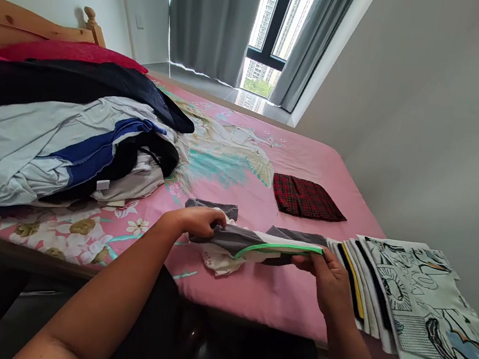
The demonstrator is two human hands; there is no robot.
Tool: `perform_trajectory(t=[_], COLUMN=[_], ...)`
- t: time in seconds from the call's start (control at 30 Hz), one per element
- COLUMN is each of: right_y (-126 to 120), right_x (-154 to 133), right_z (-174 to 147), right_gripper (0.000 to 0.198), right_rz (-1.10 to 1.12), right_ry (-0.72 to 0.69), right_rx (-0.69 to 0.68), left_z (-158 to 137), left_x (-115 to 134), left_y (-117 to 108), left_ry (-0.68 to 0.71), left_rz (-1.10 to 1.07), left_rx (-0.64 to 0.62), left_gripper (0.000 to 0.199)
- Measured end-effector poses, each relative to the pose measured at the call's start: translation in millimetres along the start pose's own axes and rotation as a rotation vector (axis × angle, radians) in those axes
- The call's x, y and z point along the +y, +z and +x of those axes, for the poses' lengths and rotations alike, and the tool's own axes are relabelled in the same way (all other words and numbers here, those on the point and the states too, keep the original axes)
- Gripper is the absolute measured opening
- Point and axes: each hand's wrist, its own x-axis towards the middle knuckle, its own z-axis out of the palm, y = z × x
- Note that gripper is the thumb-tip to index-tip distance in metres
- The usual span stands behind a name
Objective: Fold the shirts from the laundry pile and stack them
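Observation:
Both hands grip a grey and white garment (230, 240) with bright green trim, at the near edge of the bed. My left hand (203, 222) has its fingers closed on the grey cloth at the left end. At the right end, my right hand (330, 273) pinches the cloth where the green trim stops. The garment is partly lifted and stretched between the hands, with a pale crumpled part hanging below and grey parts lying behind. Its exact kind cannot be made out. Beyond it lies a folded red tartan cloth (308, 198).
On the right stands a stack of folded clothes (359, 283), topped by a white printed piece (428, 306). A large heap of loose clothes (45, 142) covers the bed's left side, near a red pillow (72, 54). The pink bedsheet (308, 145) runs back towards grey curtains (215, 18).

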Motion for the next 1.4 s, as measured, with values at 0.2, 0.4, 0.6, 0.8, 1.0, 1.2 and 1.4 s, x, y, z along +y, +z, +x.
perform_trajectory(t=[0.2,0.4,0.6,0.8,1.0,1.2,1.4], right_y=[-19.6,-39.7,-46.4,-43.9,-38.9,-40.1,-69.0], right_x=[-13.2,-29.5,-32.8,-32.5,-39.0,-48.0,-52.5], right_z=[5.9,5.1,6.1,4.1,-13.5,-39.5,-50.0], right_gripper=[0.031,0.022,0.029,0.029,0.028,0.026,0.024], right_rz=[0.058,0.110,0.212,0.323,0.364,0.306,0.304], right_ry=[-0.038,-0.069,-0.084,-0.050,-0.018,-0.032,-0.083], right_rx=[0.154,0.232,0.197,0.156,0.117,0.000,0.084], left_z=[-3.7,-7.4,3.6,21.0,31.9,31.5,21.3], left_x=[2.5,20.7,23.4,29.5,36.4,42.6,34.1], left_y=[-3.0,-9.2,26.1,56.0,56.1,70.9,48.9], left_ry=[-0.056,0.165,0.251,0.279,0.410,0.217,0.096], left_rz=[-0.104,-0.550,-0.035,0.074,-0.118,0.196,0.257], left_rx=[0.109,0.350,0.082,0.155,0.349,0.288,0.332], left_gripper=[0.006,0.019,0.057,0.079,0.035,0.045,0.023])
